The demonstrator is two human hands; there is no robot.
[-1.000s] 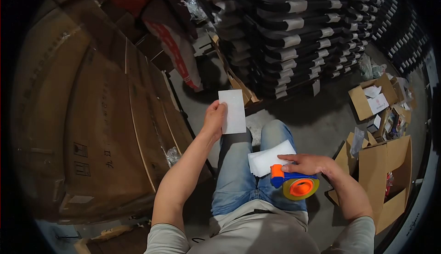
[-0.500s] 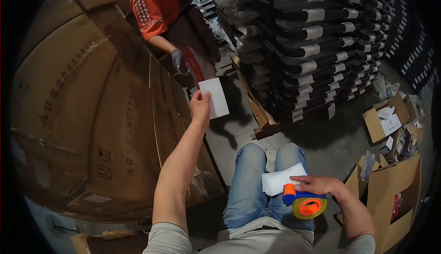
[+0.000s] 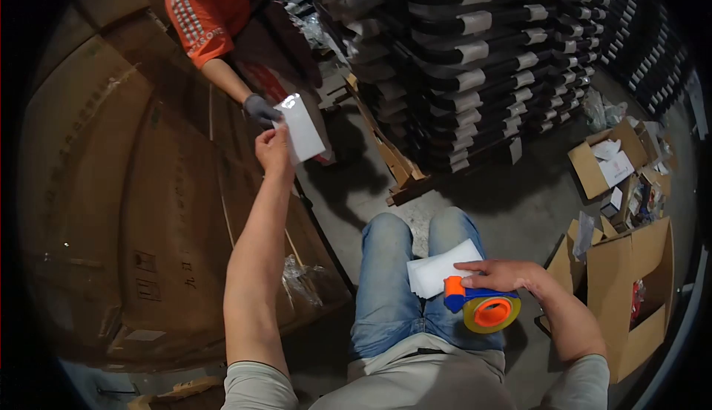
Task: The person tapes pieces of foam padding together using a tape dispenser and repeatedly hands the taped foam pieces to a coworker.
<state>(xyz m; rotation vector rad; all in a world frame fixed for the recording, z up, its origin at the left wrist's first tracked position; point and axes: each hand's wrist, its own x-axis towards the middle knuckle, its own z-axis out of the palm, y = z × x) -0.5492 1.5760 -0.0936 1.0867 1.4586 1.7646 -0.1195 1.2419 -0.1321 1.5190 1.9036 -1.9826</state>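
My left hand point(image 3: 274, 152), arm stretched forward, pinches the lower left edge of a white sheet point(image 3: 302, 135), possibly a thin packet with a glossy upper end. A co-worker's gloved hand point(image 3: 261, 110) is at the same sheet's left edge, just above my fingers. Over my lap, my right hand point(image 3: 500, 275) grips a blue and orange tape dispenser point(image 3: 456, 300) with a roll of yellowish tape. Its fingers also reach onto a small stack of white sheets point(image 3: 432, 270) resting on my thighs. The dispenser's handle is mostly hidden under the palm.
Large brown cartons point(image 3: 111, 187) rise along the left. Ahead stands a tall stack of wrapped black parts point(image 3: 445, 61) with white pads. To the right are an open carton point(image 3: 623, 276) and a smaller box point(image 3: 593, 169) among loose packaging. A co-worker in an orange shirt point(image 3: 211, 17) stands ahead-left.
My left hand has carried the white sheet forward and left, and the co-worker's gloved hand has come to it. My right hand stays on the dispenser and stack. The view has shifted slightly.
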